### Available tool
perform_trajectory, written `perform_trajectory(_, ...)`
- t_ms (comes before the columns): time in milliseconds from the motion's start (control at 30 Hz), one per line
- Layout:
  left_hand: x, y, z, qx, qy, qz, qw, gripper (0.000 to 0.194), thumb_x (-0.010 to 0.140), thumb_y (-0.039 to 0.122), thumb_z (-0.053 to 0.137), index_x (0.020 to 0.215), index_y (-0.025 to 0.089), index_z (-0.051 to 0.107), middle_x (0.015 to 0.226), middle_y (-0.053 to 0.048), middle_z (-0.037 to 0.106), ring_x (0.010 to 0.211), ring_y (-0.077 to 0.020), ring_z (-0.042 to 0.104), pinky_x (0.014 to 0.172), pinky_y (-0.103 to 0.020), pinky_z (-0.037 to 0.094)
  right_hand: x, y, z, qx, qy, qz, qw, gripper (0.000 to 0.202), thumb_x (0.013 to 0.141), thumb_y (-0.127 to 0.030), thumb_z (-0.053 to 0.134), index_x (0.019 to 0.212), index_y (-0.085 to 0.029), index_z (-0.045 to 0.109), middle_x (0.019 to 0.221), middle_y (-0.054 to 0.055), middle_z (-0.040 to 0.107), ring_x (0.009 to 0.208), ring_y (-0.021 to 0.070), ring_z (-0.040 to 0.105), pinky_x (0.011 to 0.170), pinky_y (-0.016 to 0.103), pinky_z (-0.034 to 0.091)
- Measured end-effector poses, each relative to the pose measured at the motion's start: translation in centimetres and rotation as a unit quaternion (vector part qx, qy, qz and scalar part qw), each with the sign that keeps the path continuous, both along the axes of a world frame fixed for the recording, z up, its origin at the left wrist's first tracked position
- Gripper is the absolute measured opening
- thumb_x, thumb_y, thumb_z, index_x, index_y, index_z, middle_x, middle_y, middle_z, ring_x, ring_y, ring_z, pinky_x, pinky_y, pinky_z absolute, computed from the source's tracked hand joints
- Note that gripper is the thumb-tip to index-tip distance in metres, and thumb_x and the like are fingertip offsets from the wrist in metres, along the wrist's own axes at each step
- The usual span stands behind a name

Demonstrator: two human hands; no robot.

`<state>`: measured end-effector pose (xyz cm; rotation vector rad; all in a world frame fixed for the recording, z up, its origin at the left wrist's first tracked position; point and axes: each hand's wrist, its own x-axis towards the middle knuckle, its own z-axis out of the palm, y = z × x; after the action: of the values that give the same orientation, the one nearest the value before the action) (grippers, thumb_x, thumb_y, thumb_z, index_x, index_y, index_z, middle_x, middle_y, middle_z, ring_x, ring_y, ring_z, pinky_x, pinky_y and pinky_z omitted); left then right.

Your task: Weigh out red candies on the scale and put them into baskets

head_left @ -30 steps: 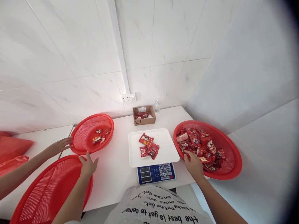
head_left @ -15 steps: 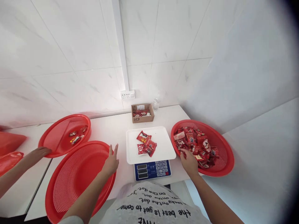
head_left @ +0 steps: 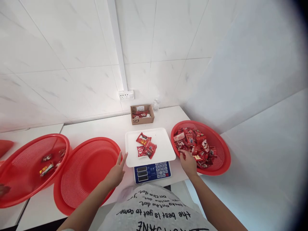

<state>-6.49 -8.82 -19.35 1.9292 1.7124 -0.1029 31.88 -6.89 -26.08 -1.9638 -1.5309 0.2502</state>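
My left hand (head_left: 115, 172) hovers at the right rim of a red plastic basket (head_left: 90, 166), two fingers stretched out and apart, nothing in them. Beside it is a white scale tray (head_left: 165, 146) on a blue digital scale (head_left: 152, 172). Several red snack packets (head_left: 146, 146) lie on that tray. My right hand (head_left: 189, 163) reaches over the near left rim of another red basket (head_left: 225, 155), heaped with small red packets (head_left: 196, 142). Its fingers are curled around a red snack packet, which they mostly hide.
A small cardboard box (head_left: 142, 119) with red packets stands behind the scale, next to a clear cup (head_left: 156, 105). At far left, another person's hand (head_left: 3, 190) is at a red basket (head_left: 33, 150) holding a few packets (head_left: 47, 168). A wall socket (head_left: 126, 95) is behind.
The far left basket has moved left and nearer, along with the other person's hand. The middle basket has shifted slightly away from me. My hands hold nearly the same poses while the view shifts.
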Motion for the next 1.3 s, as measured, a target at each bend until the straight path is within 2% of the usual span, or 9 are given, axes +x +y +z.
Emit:
perform_trajectory(167, 0.1, 0.4, 0.3, 0.006, -0.028, 0.041, 0.999, 0.079, 0.083, 0.016, 0.043, 0.147, 0.027, -0.003, 0.153, -0.016, -0.011, 0.081, -0.0215, 0.067, 0.059, -0.028, 0.051, 0.0, 0.0, 0.1, -0.014, 0.0, -0.001, 1.0, 0.035, 0.082, -0.031, 0.037, 0.099, -0.015, 0.063, 0.102, 0.012, 0.066, 0.096, 0.0223, 0.059, 0.086, 0.037, 0.045)
perform_trajectory(333, -0.1, 2.4, 0.9, 0.001, -0.03, 0.021, 0.999, 0.076, 0.084, 0.014, 0.04, 0.147, 0.027, 0.0, 0.154, -0.013, -0.004, 0.098, -0.0279, 0.063, 0.071, -0.034, 0.052, 0.0, 0.0, 0.1, -0.001, 0.008, -0.001, 1.0, 0.034, 0.082, -0.03, 0.037, 0.098, -0.016, 0.063, 0.102, 0.011, 0.067, 0.098, 0.0225, 0.059, 0.088, 0.037, 0.044)
perform_trajectory(433, -0.9, 3.4, 0.5, 0.005, -0.038, 0.01, 0.999, 0.074, 0.083, 0.011, 0.038, 0.147, 0.027, 0.005, 0.155, -0.01, 0.001, 0.113, -0.0294, 0.055, 0.076, -0.034, 0.052, 0.0, 0.1, 0.1, 0.002, 0.013, -0.002, 1.0, 0.033, 0.081, -0.03, 0.038, 0.097, -0.016, 0.063, 0.1, 0.011, 0.067, 0.096, 0.0229, 0.059, 0.088, 0.038, 0.044)
perform_trajectory(533, -0.9, 4.0, -0.3, 0.077, -0.036, 0.01, 0.996, 0.066, 0.083, 0.011, 0.037, 0.146, 0.021, 0.018, 0.153, -0.012, 0.015, 0.131, -0.0298, 0.035, 0.091, -0.041, 0.046, -0.1, 0.0, 0.2, 0.0, 0.015, -0.001, 1.0, 0.033, 0.082, -0.03, 0.038, 0.097, -0.016, 0.063, 0.1, 0.011, 0.067, 0.095, 0.0227, 0.059, 0.087, 0.038, 0.045)
perform_trajectory(600, 0.2, 4.1, -0.8, 0.142, -0.056, -0.009, 0.988, 0.058, 0.086, 0.017, 0.038, 0.142, 0.02, 0.028, 0.149, -0.011, 0.028, 0.136, -0.0263, 0.026, 0.103, -0.044, 0.036, -0.1, 0.0, 0.2, 0.003, 0.014, -0.002, 1.0, 0.033, 0.082, -0.03, 0.038, 0.097, -0.017, 0.063, 0.1, 0.011, 0.067, 0.095, 0.0224, 0.059, 0.087, 0.037, 0.045)
perform_trajectory(767, 5.3, 4.4, -1.3, 0.154, -0.123, -0.118, 0.973, 0.049, 0.086, 0.03, 0.046, 0.134, 0.023, 0.04, 0.138, -0.009, 0.044, 0.129, -0.0227, 0.037, 0.107, -0.042, 0.032, -0.1, 0.0, 0.2, 0.006, 0.012, -0.005, 1.0, 0.033, 0.082, -0.03, 0.038, 0.097, -0.017, 0.064, 0.1, 0.011, 0.067, 0.095, 0.0225, 0.059, 0.086, 0.037, 0.045)
perform_trajectory(967, 8.7, 5.9, -1.7, 0.139, -0.072, -0.126, 0.98, 0.053, 0.081, 0.018, 0.048, 0.134, 0.015, 0.039, 0.131, -0.012, 0.05, 0.126, -0.023, 0.038, 0.106, -0.039, 0.031, -0.2, 0.1, 0.4, -0.006, 0.012, 0.004, 1.0, 0.034, 0.082, -0.029, 0.037, 0.098, -0.015, 0.063, 0.1, 0.012, 0.067, 0.095, 0.0225, 0.059, 0.087, 0.038, 0.045)
perform_trajectory(1133, 7.0, 6.5, -1.2, 0.158, -0.072, -0.099, 0.98, 0.047, 0.085, 0.008, 0.032, 0.129, 0.02, 0.045, 0.127, -0.008, 0.054, 0.119, -0.0191, 0.045, 0.099, -0.036, 0.039, -0.2, 0.1, 0.3, -0.001, 0.007, 0.004, 1.0, 0.033, 0.082, -0.029, 0.037, 0.096, -0.015, 0.064, 0.1, 0.012, 0.067, 0.094, 0.0225, 0.059, 0.086, 0.037, 0.045)
perform_trajectory(1300, 2.0, 6.8, 0.5, 0.253, -0.009, 0.036, 0.967, 0.045, 0.088, 0.011, 0.028, 0.126, 0.017, 0.05, 0.132, -0.009, 0.051, 0.126, -0.0225, 0.039, 0.101, -0.037, 0.037, -0.2, 0.1, 0.1, 0.012, 0.001, 0.011, 1.0, 0.031, 0.082, -0.027, 0.038, 0.096, -0.017, 0.064, 0.098, 0.01, 0.067, 0.094, 0.0222, 0.059, 0.086, 0.037, 0.045)
